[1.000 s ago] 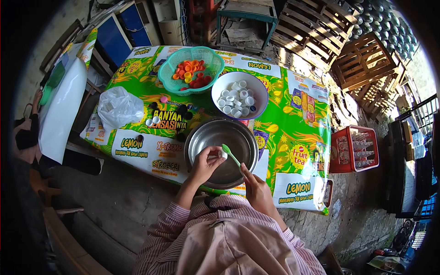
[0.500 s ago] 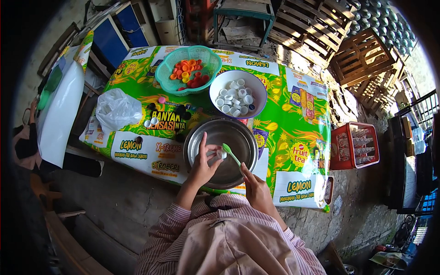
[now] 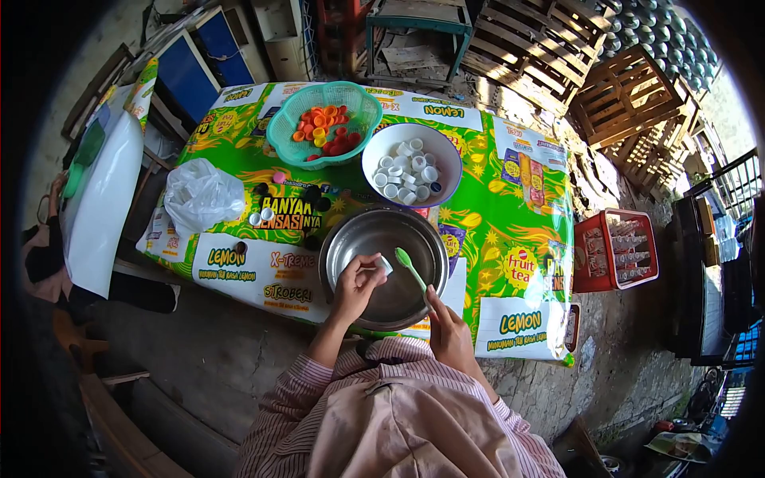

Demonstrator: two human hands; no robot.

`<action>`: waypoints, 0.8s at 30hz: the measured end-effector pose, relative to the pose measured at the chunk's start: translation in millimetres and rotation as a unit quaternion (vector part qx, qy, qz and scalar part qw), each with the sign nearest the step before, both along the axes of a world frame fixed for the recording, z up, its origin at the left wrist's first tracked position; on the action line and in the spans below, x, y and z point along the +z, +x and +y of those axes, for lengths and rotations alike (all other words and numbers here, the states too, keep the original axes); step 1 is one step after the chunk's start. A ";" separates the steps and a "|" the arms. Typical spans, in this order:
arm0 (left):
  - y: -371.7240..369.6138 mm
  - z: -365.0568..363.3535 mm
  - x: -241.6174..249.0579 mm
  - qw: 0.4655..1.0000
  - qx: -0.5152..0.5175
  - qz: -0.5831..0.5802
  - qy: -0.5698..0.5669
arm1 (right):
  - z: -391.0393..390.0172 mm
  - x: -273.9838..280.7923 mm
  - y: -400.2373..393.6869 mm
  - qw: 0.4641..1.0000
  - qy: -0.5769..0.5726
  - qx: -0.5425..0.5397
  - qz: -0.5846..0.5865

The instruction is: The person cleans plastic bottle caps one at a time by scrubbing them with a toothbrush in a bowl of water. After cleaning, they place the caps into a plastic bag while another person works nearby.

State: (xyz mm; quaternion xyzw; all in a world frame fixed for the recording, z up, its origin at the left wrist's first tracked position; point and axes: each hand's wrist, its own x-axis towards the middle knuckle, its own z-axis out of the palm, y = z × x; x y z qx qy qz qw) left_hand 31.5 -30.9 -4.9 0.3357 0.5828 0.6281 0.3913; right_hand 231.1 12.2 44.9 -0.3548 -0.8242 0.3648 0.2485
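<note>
A white bottle cap (image 3: 385,265) is pinched between the thumb and fingers of my left hand (image 3: 358,284), over the left side of a metal basin (image 3: 335,239). My right hand (image 3: 451,330) grips the handle of a light green brush (image 3: 413,272), whose head points up and left, a short way right of the cap. Beyond the basin stands a white bowl (image 3: 455,171) of white caps. To its left is a turquoise basket (image 3: 280,131) with orange, yellow and red caps.
A clear plastic bag (image 3: 204,195) lies on the left of the covered table (image 3: 522,231). Two white caps (image 3: 261,216), a pink cap (image 3: 279,177) and several dark caps (image 3: 317,197) sit near it. A red crate (image 3: 617,251) stands off the table's right side.
The brush head has come away from the cap. My left fingers have curled closer around the cap. Two white caps now lie near the bag, where one showed before.
</note>
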 end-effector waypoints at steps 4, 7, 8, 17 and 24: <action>5.9 -0.6 0.5 0.946 0.036 -0.320 -0.033 | -6.6 -8.0 -4.8 0.999 0.019 0.008 -0.040; 3.1 -2.1 -2.5 0.906 0.002 -0.422 -0.036 | -3.3 -6.7 -4.2 0.998 0.014 -0.004 -0.054; 2.2 -2.4 -2.9 0.882 -0.016 -0.468 -0.043 | -5.2 -4.5 -3.5 0.996 0.031 0.018 -0.079; -0.8 -7.2 -6.5 0.791 -0.079 -0.606 -0.019 | -6.1 -9.9 1.4 0.993 0.061 0.054 -0.090; 5.3 -5.1 13.3 0.976 0.007 -0.211 -0.057 | 9.5 3.8 7.2 0.998 0.030 -0.001 -0.046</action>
